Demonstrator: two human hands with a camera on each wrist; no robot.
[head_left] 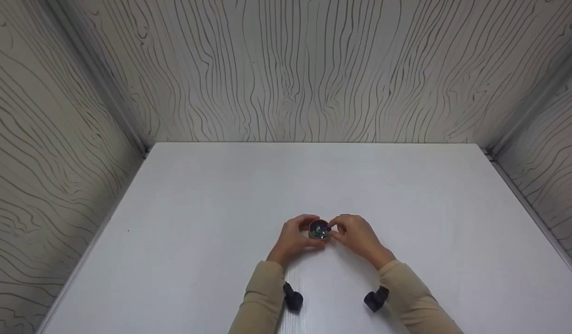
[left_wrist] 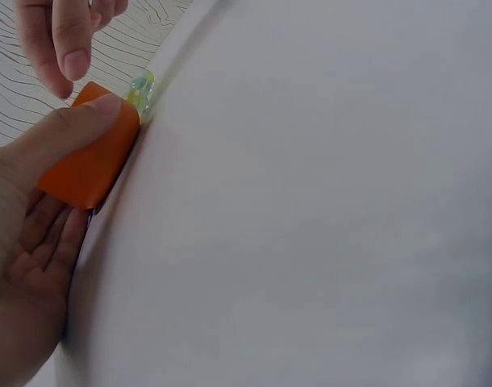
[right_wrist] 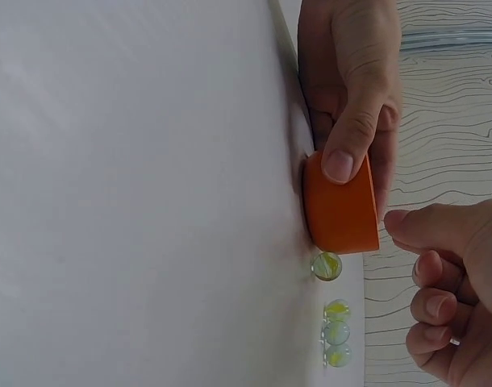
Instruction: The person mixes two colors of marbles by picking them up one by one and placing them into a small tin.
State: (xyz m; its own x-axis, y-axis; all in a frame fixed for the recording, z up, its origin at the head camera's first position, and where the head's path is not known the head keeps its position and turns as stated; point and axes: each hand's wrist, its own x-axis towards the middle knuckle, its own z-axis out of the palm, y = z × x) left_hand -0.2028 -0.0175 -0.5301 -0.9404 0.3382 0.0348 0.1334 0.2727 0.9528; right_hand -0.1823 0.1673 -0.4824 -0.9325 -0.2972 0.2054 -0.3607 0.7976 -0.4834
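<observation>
My left hand [head_left: 293, 236] holds a small orange cup [left_wrist: 97, 165] upright on the white table, thumb on the near side and fingers round the far side. Inside the cup, glinting blue-green marbles show against its dark interior in the head view. My right hand [head_left: 359, 234] is at the cup's right rim. Its thumb and forefinger point toward the opening, a small gap between their tips in the head view, and nothing shows between them. Beside the cup on the table lies a clear marble [right_wrist: 327, 266] with a yellow-green swirl; several more marbles [right_wrist: 337, 332] sit in a row past it.
The white table [head_left: 212, 185] spans the area before me, with patterned wood-grain panels [head_left: 286, 69] at its back and sides. Black wrist-worn devices [head_left: 294, 299] stick out inward from both beige sleeves [head_left: 263, 297].
</observation>
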